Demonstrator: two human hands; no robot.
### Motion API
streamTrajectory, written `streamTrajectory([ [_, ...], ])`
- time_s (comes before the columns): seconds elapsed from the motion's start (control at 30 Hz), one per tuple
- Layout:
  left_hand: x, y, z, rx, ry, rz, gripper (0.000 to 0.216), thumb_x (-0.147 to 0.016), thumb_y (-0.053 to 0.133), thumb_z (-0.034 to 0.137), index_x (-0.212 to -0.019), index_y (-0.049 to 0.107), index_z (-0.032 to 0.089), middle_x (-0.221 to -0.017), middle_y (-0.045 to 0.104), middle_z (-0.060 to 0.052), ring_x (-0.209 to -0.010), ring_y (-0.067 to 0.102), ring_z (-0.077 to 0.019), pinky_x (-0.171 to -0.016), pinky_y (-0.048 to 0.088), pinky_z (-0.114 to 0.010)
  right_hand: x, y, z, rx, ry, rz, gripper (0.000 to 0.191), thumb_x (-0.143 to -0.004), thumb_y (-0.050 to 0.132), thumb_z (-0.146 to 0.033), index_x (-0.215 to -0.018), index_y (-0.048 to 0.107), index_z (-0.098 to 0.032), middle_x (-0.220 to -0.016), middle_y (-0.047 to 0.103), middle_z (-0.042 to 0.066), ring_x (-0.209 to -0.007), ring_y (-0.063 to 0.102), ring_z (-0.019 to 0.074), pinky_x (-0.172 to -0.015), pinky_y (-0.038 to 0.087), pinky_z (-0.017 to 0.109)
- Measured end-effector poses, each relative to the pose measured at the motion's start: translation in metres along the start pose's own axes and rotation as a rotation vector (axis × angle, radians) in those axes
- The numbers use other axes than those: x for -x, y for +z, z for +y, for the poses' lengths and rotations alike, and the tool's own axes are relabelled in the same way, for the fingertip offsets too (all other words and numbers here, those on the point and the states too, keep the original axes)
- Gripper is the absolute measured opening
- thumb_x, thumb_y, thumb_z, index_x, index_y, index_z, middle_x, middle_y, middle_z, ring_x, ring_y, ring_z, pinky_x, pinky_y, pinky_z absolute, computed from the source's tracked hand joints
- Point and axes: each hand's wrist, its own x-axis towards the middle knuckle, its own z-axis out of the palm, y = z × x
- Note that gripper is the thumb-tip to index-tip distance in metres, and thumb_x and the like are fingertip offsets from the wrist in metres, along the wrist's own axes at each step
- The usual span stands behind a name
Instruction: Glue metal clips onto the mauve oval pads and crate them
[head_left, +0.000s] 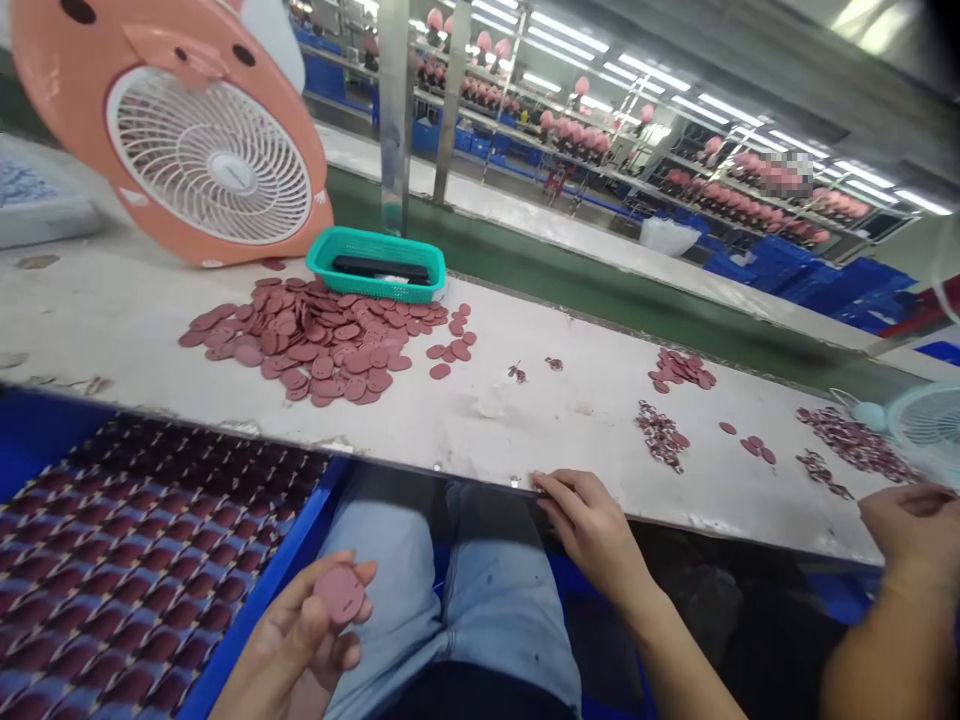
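My left hand [304, 635] is closed on a round, dusky-pink disc [340, 594] with two small slots near its lower edge. It holds the disc low, above my lap and beside the blue crate. My right hand [589, 525] is at the front edge of the table [480, 440], fingers curled together at the rim. Whatever its fingertips grip, if anything, is too small to make out. Up the table from the left hand lies a large heap of similar pink discs [322, 345]. Small dark metal-like pieces [517, 373] lie in the middle of the table.
A blue crate [296, 545] at lower left holds rows of dark red pieces. Behind the heap stand a green basket [375, 237] and an orange animal-shaped fan [217, 175]. More discs [681, 369] and small parts lie rightward, near another person's hand [911, 525].
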Motion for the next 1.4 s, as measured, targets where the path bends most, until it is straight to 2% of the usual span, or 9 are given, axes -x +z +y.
streamTrajectory([
  [0.07,0.006,0.004,0.001,0.009,-0.051,0.012,0.048,-0.042,0.099,0.044,-0.082,0.081,0.025,-0.077,0.08,-0.001,-0.058,0.067,-0.0107,-0.044,0.05,-0.012,0.009,0.001,-0.019,-0.078,0.019,0.043,0.026,-0.099,0.054,-0.018,-0.12,0.068,-0.025,-0.101,0.072,0.009,-0.093,0.069,0.0237,-0.081,0.061,0.039],
  [0.13,0.012,0.008,0.004,0.002,-0.121,0.007,0.048,-0.043,0.098,0.046,-0.081,0.081,0.023,-0.074,0.078,-0.002,-0.057,0.065,-0.0098,-0.045,0.05,-0.013,0.009,0.002,-0.044,-0.24,0.057,0.044,0.026,-0.098,0.059,-0.017,-0.121,0.066,-0.027,-0.104,0.074,0.006,-0.091,0.073,0.0196,-0.079,0.063,0.033],
  [0.27,0.019,0.006,0.008,-0.006,-0.231,-0.083,0.042,-0.047,0.097,0.047,-0.078,0.082,0.022,-0.073,0.077,-0.003,-0.058,0.065,-0.0097,-0.048,0.051,-0.013,-0.011,0.003,-0.102,-0.85,0.165,-0.12,0.026,-0.089,0.074,-0.017,-0.11,0.073,-0.033,-0.094,0.079,-0.003,-0.078,0.076,0.013,-0.071,0.063,0.02],
  [0.3,0.019,0.003,0.007,-0.009,-0.247,-0.113,0.04,-0.05,0.096,0.047,-0.079,0.083,0.023,-0.075,0.077,-0.003,-0.06,0.066,-0.0099,-0.049,0.052,-0.013,-0.018,0.004,-0.112,-0.96,0.177,-0.165,0.026,-0.086,0.076,-0.016,-0.106,0.075,-0.032,-0.09,0.079,-0.004,-0.075,0.076,0.0126,-0.069,0.062,0.019],
  [0.37,0.019,-0.003,0.006,-0.018,-0.249,-0.181,0.034,-0.059,0.093,0.046,-0.082,0.083,0.023,-0.076,0.076,-0.003,-0.063,0.065,-0.0101,-0.053,0.054,-0.014,-0.03,0.007,-0.127,-1.039,0.165,-0.236,0.025,-0.084,0.078,-0.014,-0.103,0.076,-0.03,-0.088,0.08,-0.003,-0.073,0.075,0.0118,-0.069,0.061,0.018],
  [0.53,0.018,-0.011,0.004,-0.037,-0.211,-0.288,0.036,-0.067,0.088,0.049,-0.084,0.082,0.018,-0.072,0.07,-0.002,-0.062,0.06,-0.0087,-0.051,0.053,-0.013,-0.042,0.013,-0.135,-0.878,0.025,-0.368,0.026,-0.09,0.071,-0.013,-0.111,0.075,-0.028,-0.093,0.078,-0.002,-0.08,0.072,0.0102,-0.075,0.056,0.018],
  [0.73,0.018,-0.009,0.005,-0.007,-0.217,-0.289,0.031,-0.068,0.088,0.048,-0.078,0.082,0.019,-0.065,0.066,0.0,-0.058,0.059,-0.0075,-0.05,0.054,-0.012,-0.046,0.014,-0.136,-0.79,-0.06,-0.376,0.017,-0.09,0.073,-0.016,-0.104,0.075,-0.024,-0.085,0.076,-0.002,-0.075,0.065,0.0112,-0.073,0.052,0.023],
  [1.03,0.015,-0.007,0.004,0.01,-0.262,-0.328,0.031,-0.07,0.087,0.047,-0.08,0.081,0.018,-0.066,0.067,-0.001,-0.059,0.06,-0.0072,-0.051,0.053,-0.011,-0.053,0.013,-0.128,-0.807,-0.128,-0.413,0.017,-0.09,0.074,-0.015,-0.104,0.074,-0.024,-0.087,0.077,-0.002,-0.076,0.064,0.0115,-0.076,0.05,0.026],
  [1.4,0.016,-0.004,0.009,0.015,-0.297,-0.293,0.034,-0.067,0.089,0.046,-0.077,0.08,0.015,-0.063,0.061,0.0,-0.058,0.059,-0.0083,-0.049,0.052,-0.012,-0.061,0.012,-0.129,-0.75,-0.197,-0.457,0.017,-0.09,0.073,-0.018,-0.106,0.073,-0.024,-0.087,0.077,-0.002,-0.077,0.065,0.0132,-0.077,0.052,0.028],
])
